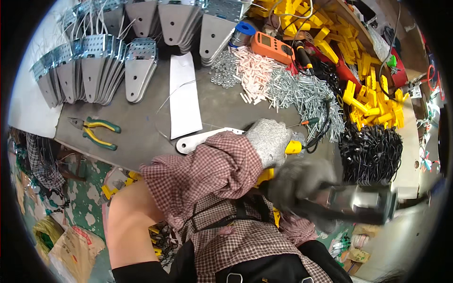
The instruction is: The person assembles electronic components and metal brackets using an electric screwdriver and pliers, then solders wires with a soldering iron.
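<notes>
My left hand [269, 140], in a grey knitted glove, is closed over a yellow plastic part [293, 147] at the table's near edge. Its fingertips are mostly hidden. A pale metal plate [207, 140] with a rounded, holed end sticks out to the left from under that hand. Just to the right and nearer me, my gloved right hand [306, 184] is smeared by motion. It grips a black and silver power tool [356, 203] that looks like an electric screwdriver, lying sideways. The tool's tip cannot be made out.
Stacked grey metal brackets [94, 70] stand at the far left, near yellow-green pliers [96, 132] and a white paper strip [185, 99]. Screws [302, 94], pink plugs [255, 70], an orange multimeter [272, 47], yellow parts [373, 106] and black cables [370, 155] crowd the right.
</notes>
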A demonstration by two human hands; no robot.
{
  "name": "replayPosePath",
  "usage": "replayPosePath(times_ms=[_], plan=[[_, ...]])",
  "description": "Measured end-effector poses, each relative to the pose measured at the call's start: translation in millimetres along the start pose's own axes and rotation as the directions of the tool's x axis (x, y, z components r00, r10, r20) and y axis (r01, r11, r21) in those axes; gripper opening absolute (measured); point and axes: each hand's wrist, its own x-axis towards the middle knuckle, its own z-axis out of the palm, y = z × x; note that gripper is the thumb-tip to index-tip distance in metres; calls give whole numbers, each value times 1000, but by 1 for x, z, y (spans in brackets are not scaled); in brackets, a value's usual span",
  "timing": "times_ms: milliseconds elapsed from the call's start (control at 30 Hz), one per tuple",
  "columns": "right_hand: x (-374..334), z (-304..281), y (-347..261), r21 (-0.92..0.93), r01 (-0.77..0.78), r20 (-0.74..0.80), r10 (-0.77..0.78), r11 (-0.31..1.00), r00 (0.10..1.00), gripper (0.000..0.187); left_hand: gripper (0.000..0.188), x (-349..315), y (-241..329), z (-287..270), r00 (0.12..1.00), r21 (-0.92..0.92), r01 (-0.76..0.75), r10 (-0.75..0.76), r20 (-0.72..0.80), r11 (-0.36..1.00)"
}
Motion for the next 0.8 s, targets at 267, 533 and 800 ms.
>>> replayPosePath(times_ms=[267, 533, 800], plan=[[-17, -13, 17, -5, -143, 157, 142, 990, 977, 38, 39, -5, 4, -2, 995, -120, -89, 84, -47, 989], [-10, 19, -16, -266, 7, -309, -92, 964, 947, 36, 39, -1, 8, -9, 998, -30, -31, 29, -55, 999], [-19, -43, -8, 159, -119, 282, 71, 980, 957, 19, 39, 12, 9, 10, 998, 70, -9, 14, -66, 998]])
